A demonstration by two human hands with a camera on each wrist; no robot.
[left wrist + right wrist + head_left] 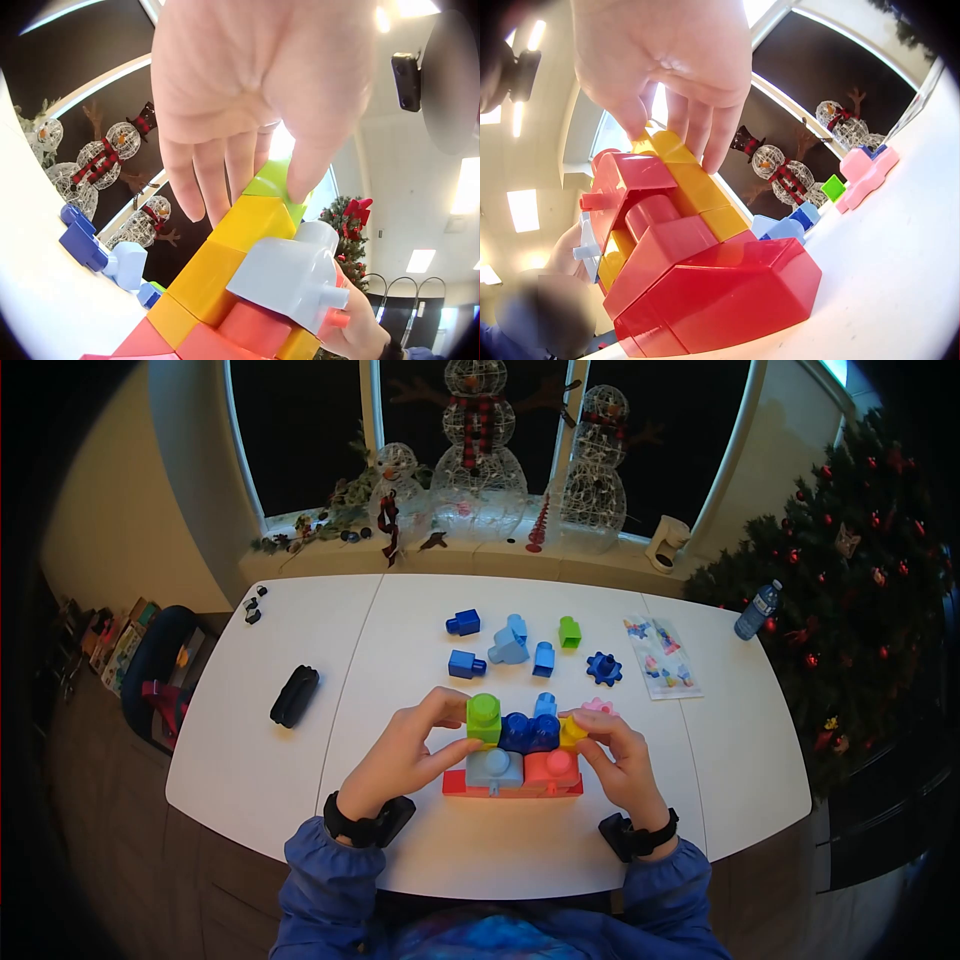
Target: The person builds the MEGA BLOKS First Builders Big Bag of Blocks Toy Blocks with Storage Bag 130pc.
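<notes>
A stack of toy building blocks stands at the table's near middle on a red base [750,289]. My left hand [408,748] grips a lime green block [484,722] at the top left, thumb in front and fingers behind. At the top right, my right hand [622,758] pinches a yellow block [666,146] between thumb and fingers. Dark blue blocks [530,733] sit between the two hands. On the near side, a pale grey-blue block [281,277] and a coral red block [551,768] sit side by side, with knobs facing me.
Loose blue blocks [466,664], a green block [569,632] and a blue gear-shaped piece [604,669] lie beyond the stack. A pink piece [866,177] is close behind it. Further out are a picture sheet [663,657], a bottle [758,610] and a black case [295,696].
</notes>
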